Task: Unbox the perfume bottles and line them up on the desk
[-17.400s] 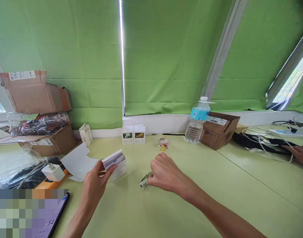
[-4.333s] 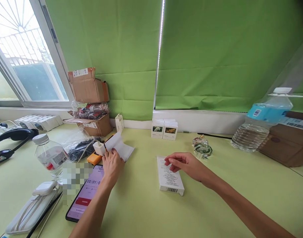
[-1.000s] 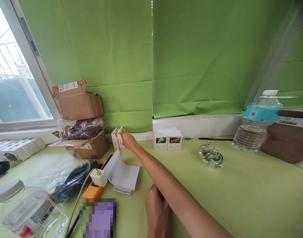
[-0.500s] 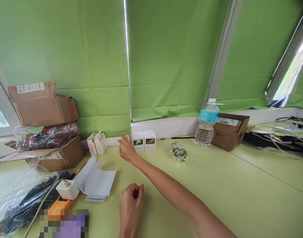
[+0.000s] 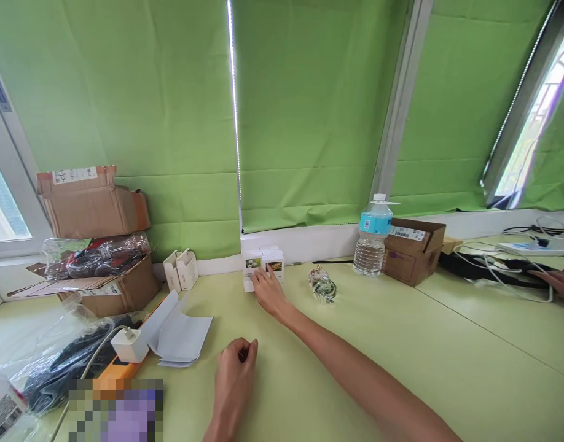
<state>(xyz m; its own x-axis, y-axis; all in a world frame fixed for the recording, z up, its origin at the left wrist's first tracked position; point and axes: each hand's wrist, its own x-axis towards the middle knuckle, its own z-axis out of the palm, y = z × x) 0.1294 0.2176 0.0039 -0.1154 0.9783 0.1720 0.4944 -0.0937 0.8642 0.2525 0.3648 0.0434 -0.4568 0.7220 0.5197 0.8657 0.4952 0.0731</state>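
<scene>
My right hand (image 5: 269,291) reaches across to the small white boxes (image 5: 248,282) standing by the wall, fingers stretched out and touching their fronts. The boxes carry small pictures of flowers or plants and stand packed together. My left hand (image 5: 236,371) rests on the table nearer to me, loosely closed, with a dark hollow between thumb and fingers and nothing showing in it. To the right of the boxes lies a clump of shiny bracelet-like pieces (image 5: 323,286), clear, gold and green. Folded white paper (image 5: 185,334) lies left of my left hand.
Two narrow cream boxes (image 5: 180,270) stand at the back left, beside stacked cardboard boxes (image 5: 93,209). A water bottle (image 5: 373,239) and a brown carton (image 5: 413,252) stand right. Another person's hand (image 5: 561,283) is among cables at far right. A white charger (image 5: 129,345) sits left.
My right hand has moved from the left side of the white boxes to the right, onto their fronts. The left hand stays closed on the table. Another person's hand shows more at far right.
</scene>
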